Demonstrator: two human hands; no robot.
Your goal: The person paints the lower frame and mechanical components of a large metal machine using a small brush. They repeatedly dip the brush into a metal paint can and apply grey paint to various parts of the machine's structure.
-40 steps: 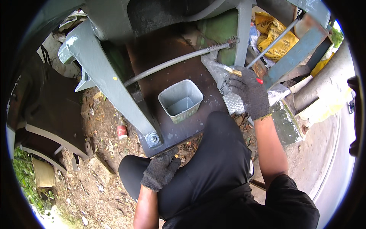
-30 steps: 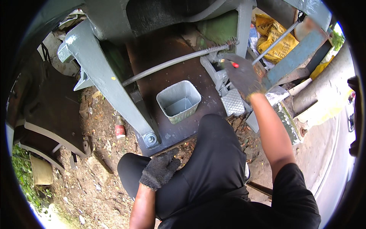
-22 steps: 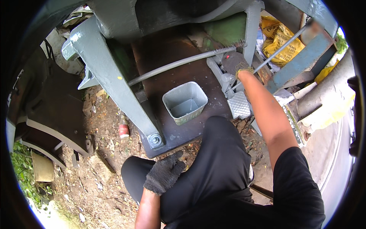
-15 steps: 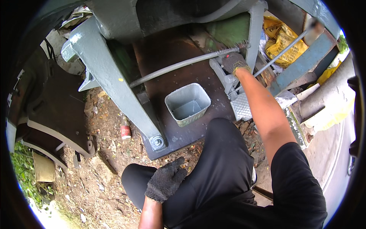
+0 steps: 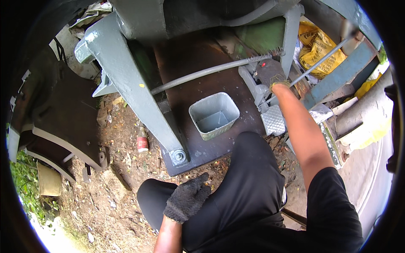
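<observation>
My right hand [image 5: 271, 72], in a dark grey work glove, reaches to the machine's right side beside a grey-coated pedal linkage [image 5: 252, 86]. Its fingers look curled, but whatever they grip is hidden behind the glove. Just above it, the grey crossbar [image 5: 206, 72] ends in a bristly strip [image 5: 272, 55]. My left hand [image 5: 187, 198], gloved too, lies on my thigh with fingers stretched and nothing held. Between the machine's legs, a square-sided metal container [image 5: 227, 126] stands on the dark base plate [image 5: 173, 90], with grey paint coating its inside.
A grey machine leg [image 5: 126, 76] slants down to a bolt [image 5: 179, 157] on the left. Beside it on the littered ground stands a small bottle with a red label [image 5: 142, 142]. Curved dark metal parts [image 5: 63, 122] lie far left; a yellow sack [image 5: 320, 48] and beams are at the right.
The whole view has shifted, so the scene sits slightly further right. My right hand stays at the linkage, and my left hand still rests on my thigh.
</observation>
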